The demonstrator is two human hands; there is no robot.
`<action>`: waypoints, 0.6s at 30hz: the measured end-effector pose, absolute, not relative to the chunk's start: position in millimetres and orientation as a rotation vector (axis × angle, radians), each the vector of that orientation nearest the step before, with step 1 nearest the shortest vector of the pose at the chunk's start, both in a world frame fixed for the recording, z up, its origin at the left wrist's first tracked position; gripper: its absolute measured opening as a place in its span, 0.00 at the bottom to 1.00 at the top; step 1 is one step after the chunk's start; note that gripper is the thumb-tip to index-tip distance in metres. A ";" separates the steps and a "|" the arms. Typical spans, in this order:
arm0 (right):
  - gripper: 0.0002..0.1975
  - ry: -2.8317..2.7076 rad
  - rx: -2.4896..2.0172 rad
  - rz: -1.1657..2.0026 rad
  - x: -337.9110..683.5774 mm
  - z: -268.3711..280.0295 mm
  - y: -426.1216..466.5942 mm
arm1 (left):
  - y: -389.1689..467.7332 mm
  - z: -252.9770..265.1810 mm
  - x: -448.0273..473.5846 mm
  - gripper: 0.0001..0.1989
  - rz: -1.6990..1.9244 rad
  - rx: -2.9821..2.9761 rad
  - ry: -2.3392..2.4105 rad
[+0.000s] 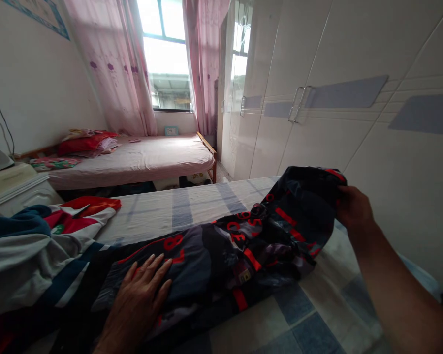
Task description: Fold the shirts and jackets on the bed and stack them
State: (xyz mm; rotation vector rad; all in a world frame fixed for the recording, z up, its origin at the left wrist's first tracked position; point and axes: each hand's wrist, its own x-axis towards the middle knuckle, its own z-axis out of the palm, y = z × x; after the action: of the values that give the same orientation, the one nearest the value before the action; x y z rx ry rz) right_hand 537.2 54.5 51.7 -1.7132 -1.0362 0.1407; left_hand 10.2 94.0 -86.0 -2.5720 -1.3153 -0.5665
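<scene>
Near bed: dark garment [203,255], thin smooth cloth, faint sheen along folds, heavily wrinkled toward the bed's far edge at right; red lettering flat, matt. Checked sheet [203,199] beneath: matt cloth, softly creased. At the bed's left end, a heap of clothes [25,250]: soft matt cloth, rumpled. Far bed: pink sheet [162,152], matt cloth, puckered along its front edge; end rail [208,146] at right is smooth wood, slight gloss. Curtains [110,44]: thin, translucent cloth. Wardrobe doors [347,49]: smooth, glossy, exact material unclear; handles [300,104] shiny metal.
</scene>
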 end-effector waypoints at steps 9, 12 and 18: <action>0.24 -1.861 -1.548 0.438 405.9 26.7 8.9 | 91.0 -82.5 9.5 0.22 -0.502 -2.507 -1.205; 0.26 -1.909 -1.621 0.030 384.3 -7.4 16.5 | 89.6 -79.5 10.9 0.22 -0.492 -2.504 -1.209; 0.22 -2.162 -1.735 0.222 383.7 -37.1 24.5 | 86.4 -73.3 14.8 0.22 -0.485 -2.547 -1.297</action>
State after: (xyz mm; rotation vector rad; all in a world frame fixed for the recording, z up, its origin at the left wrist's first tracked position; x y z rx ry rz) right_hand 383.7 24.5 -37.1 -1.7345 -2.1622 0.2221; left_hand 14.8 86.4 -73.3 -2.5468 -1.2971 -0.4847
